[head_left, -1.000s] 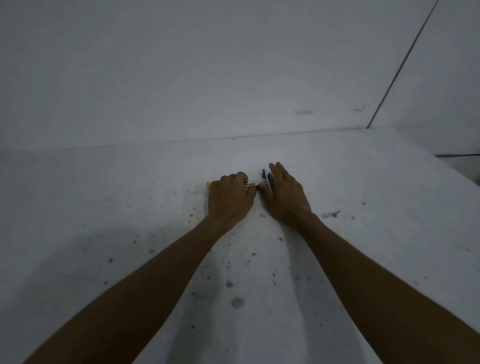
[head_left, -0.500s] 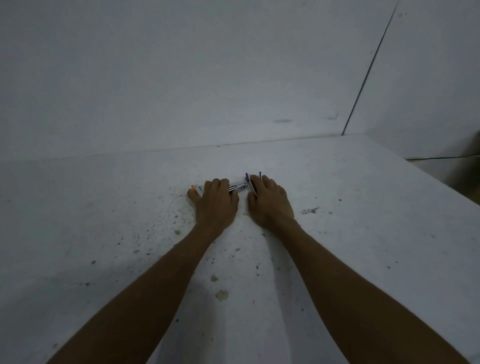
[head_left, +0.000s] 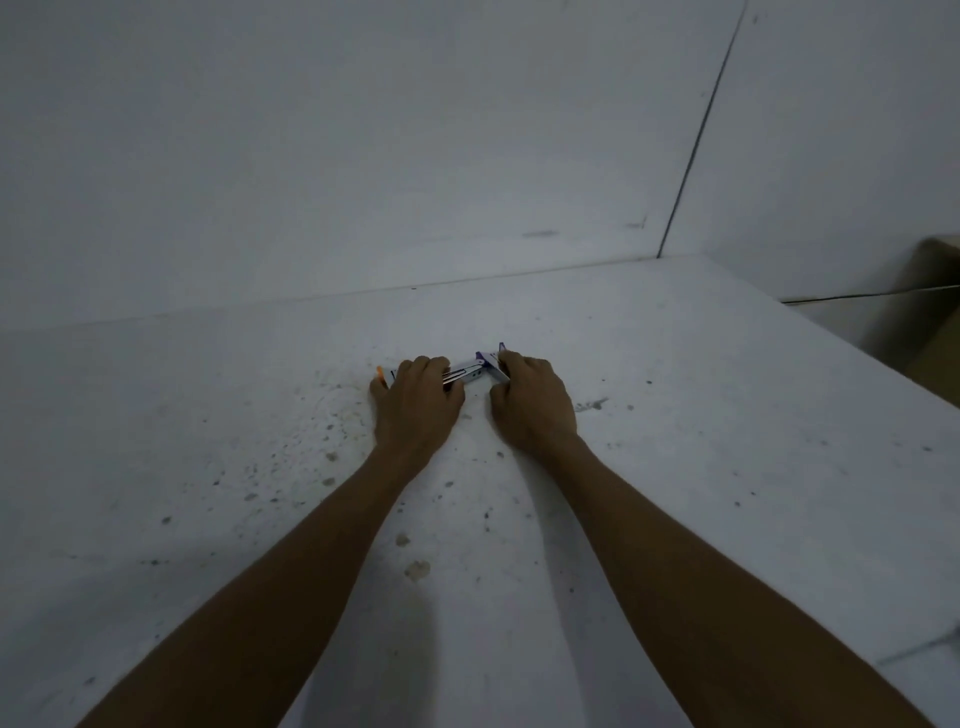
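Observation:
Both my arms reach forward over a white, speckled table (head_left: 727, 415). My left hand (head_left: 415, 405) lies over a small bundle of thin pen-like sticks (head_left: 462, 375), fingers curled around them; an orange tip (head_left: 380, 372) pokes out at its left side. My right hand (head_left: 530, 405) holds a second small bundle with purple ends (head_left: 488, 364), fingers curled round it. The two bundles meet between the hands. Most of each bundle is hidden under the fingers.
A white wall (head_left: 363, 156) rises just behind the table, with a corner seam at the right. The table's right edge (head_left: 831, 332) drops away, and a brown box-like object (head_left: 935, 312) stands beyond it. Dark specks and stains dot the tabletop.
The view has shifted, so the hands sit more to the left in frame. Both hands have curled tighter on the bundles and the right hand's fingers no longer lie stretched out.

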